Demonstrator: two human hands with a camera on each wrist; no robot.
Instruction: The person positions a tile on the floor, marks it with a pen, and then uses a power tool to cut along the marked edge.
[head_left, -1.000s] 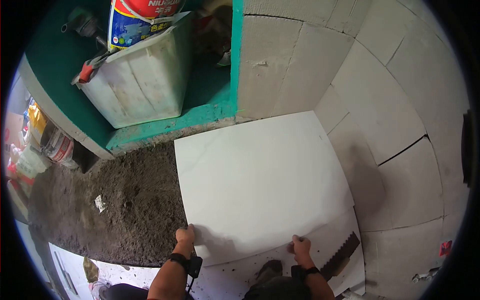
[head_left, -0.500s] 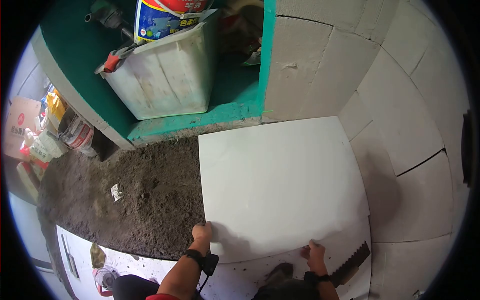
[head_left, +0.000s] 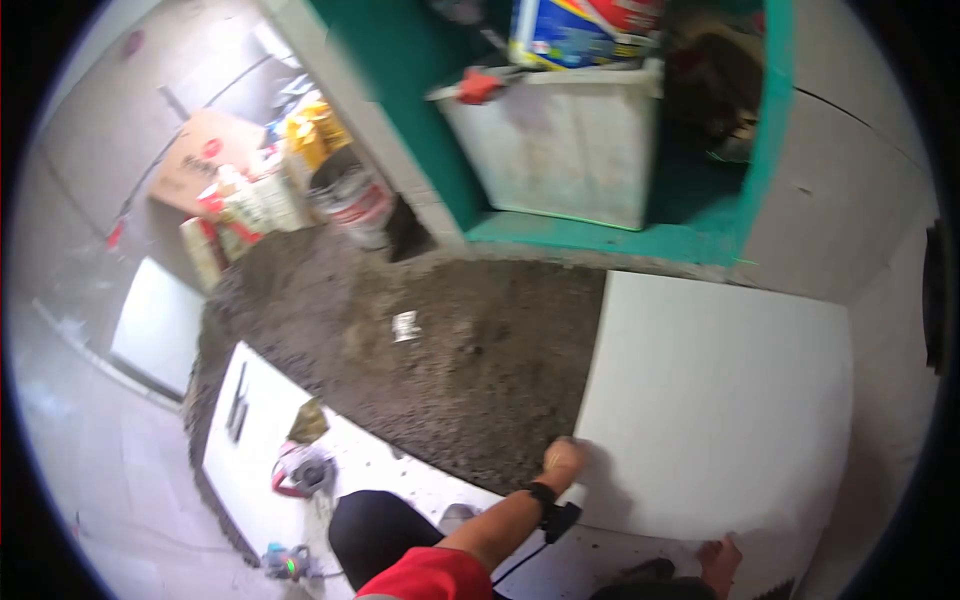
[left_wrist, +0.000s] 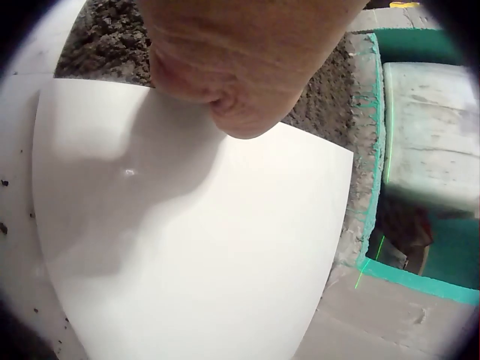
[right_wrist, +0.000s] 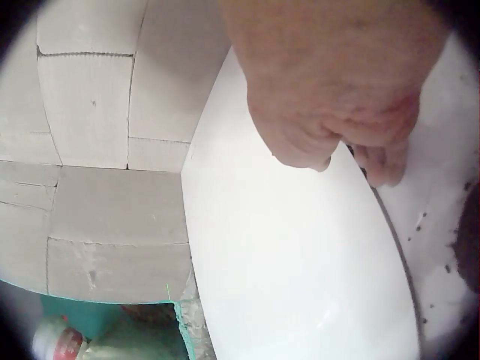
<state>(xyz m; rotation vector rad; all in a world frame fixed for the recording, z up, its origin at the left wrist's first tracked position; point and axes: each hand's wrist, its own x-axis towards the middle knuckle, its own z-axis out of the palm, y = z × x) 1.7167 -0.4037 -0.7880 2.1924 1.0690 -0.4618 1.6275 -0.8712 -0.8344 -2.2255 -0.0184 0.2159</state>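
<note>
A large white tile [head_left: 720, 400] lies at the right over a bed of dark, crumbly mortar [head_left: 490, 350]. My left hand [head_left: 566, 459] grips its left edge near the front corner. In the left wrist view the thumb side of that hand [left_wrist: 247, 75] lies over the edge, with the fingertips hidden. My right hand [head_left: 719, 562] holds the front edge of the tile. Seen from the right wrist, this hand [right_wrist: 337, 90] has its thumb on top and its fingers curled beyond the edge. A dark joint line runs along that edge.
A teal niche holds a white plastic bin [head_left: 560, 150] with a paint bucket [head_left: 580, 35] on it. Another bucket [head_left: 355, 205] and bags stand at the back left. A foil scrap [head_left: 405, 326] lies on the mortar. A red-and-grey tool [head_left: 302, 470] sits on speckled white flooring [head_left: 375, 460].
The head view has swung left, so the tile and both hands appear farther right. Both hands keep their hold on the tile's edges; the tile shows no clear shift against the wall.
</note>
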